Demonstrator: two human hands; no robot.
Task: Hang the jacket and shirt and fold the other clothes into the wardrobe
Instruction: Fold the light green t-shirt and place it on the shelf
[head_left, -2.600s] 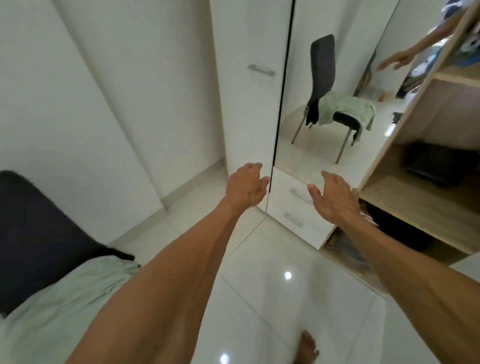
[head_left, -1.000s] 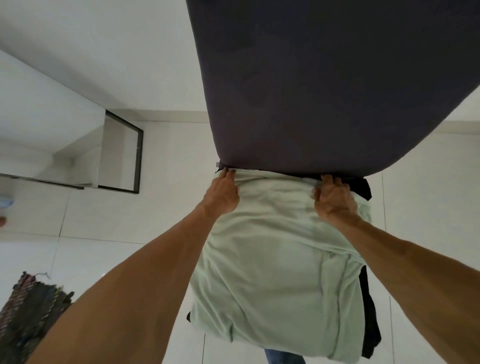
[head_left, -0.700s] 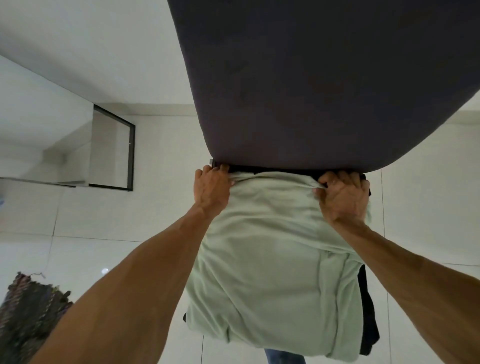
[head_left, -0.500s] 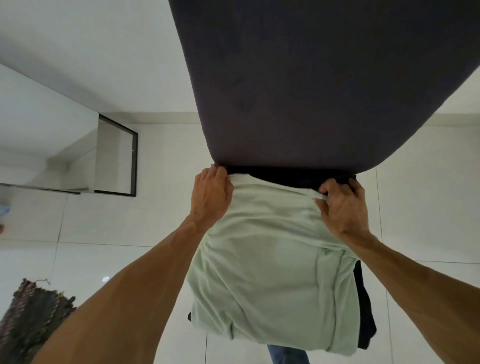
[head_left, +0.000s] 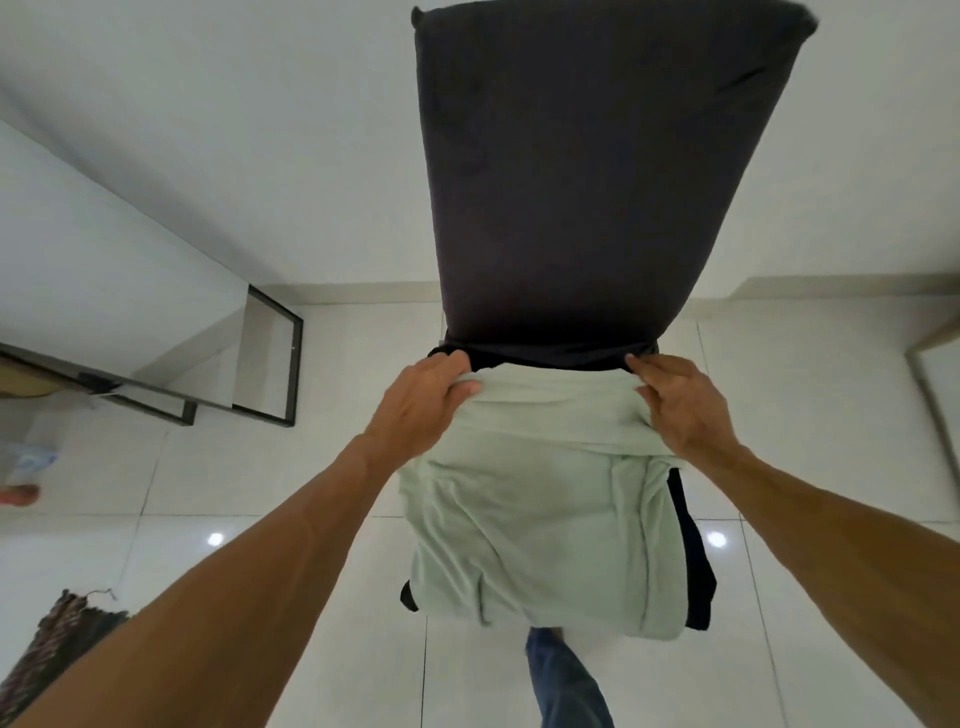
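You are looking down at a dark chair (head_left: 582, 208) whose seat is carrying a pale green garment (head_left: 540, 519), with black cloth (head_left: 693, 561) showing beneath it. The chair is standing on a white tiled floor (head_left: 831, 415), where a striped rug (head_left: 47, 660) is lying.

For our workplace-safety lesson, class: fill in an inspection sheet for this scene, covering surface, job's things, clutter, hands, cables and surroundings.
Surface: chair, seat covered by clothes.
Job's things: green garment lying over a black garment on the seat.
Clutter: striped cloth on the floor.
Hands: left hand and right hand each grip the green garment's far edge, at the backrest.
Cables: nothing seen.
Surroundings: tiled floor, black frame by the wall, jeans leg.
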